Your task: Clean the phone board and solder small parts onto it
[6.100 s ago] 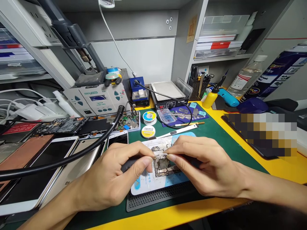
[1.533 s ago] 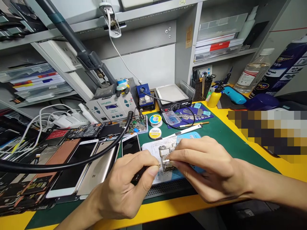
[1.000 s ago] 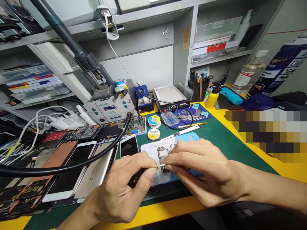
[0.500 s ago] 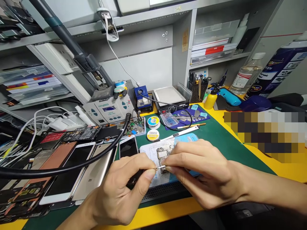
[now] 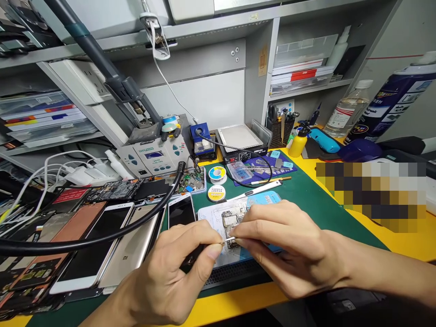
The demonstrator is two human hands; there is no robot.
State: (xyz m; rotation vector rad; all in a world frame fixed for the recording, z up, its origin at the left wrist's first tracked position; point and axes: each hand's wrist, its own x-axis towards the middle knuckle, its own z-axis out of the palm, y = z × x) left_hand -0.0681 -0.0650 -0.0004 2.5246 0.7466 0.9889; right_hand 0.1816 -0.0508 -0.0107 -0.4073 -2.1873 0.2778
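Observation:
My left hand (image 5: 185,268) pinches a tiny item between thumb and forefinger; what it is cannot be made out. Dark tool-like material shows under its fingers. Facing it, my right hand (image 5: 289,245) has thumb and fingers pressed together on a thin white stick (image 5: 230,239), whose end points at the left fingertips. Both hands are above a phone circuit board (image 5: 230,220), which lies on a pale blue and white work pad (image 5: 211,218). The right fingers hide part of the board.
Phones (image 5: 126,254) lie at the left under a thick black hose (image 5: 136,222). Behind are a grey soldering station (image 5: 155,156), solder spools (image 5: 217,175) and a heating plate (image 5: 240,138). Bottles (image 5: 347,109) stand at the right.
The fingertips of my two hands are slightly farther apart in height, and the white stick's tip is more visible. The view has shifted slightly.

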